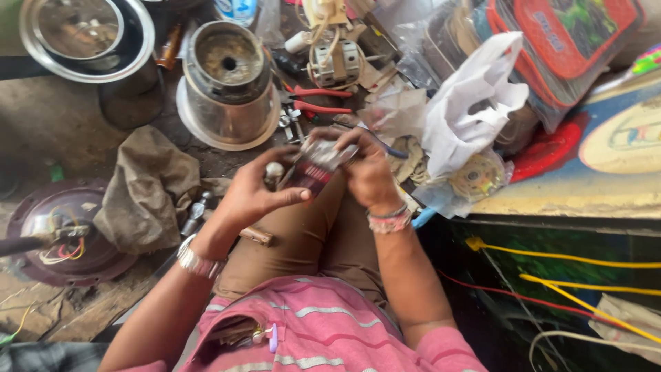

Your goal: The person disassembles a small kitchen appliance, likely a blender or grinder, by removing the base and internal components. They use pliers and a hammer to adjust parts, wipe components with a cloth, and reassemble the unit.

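A person in a pink striped shirt held a small flat packet (317, 169) above the knee of brown trousers, gripping it with both hands over a cluttered workshop floor. The packet was dark maroon along its lower part and pale and silvery at its top edge, and looked creased; its exact kind could not be told. The left hand (251, 193) was closed on the packet's lower left corner, thumb stretched along its bottom edge, with a metal bracelet (195, 260) at the wrist. The right hand (365, 169) was clamped over the top right end, fingers curled across the pale part, with beaded bands (389, 220) at the wrist. Just beyond the hands lay red-handled pliers (318, 100), and behind those stood a steel mixer jar (229, 83), mouth up. A crumpled grey rag (148, 186) lay to the left near a round maroon motor housing (65, 234) with coloured wires. A white plastic bag (468, 103) sat to the right.
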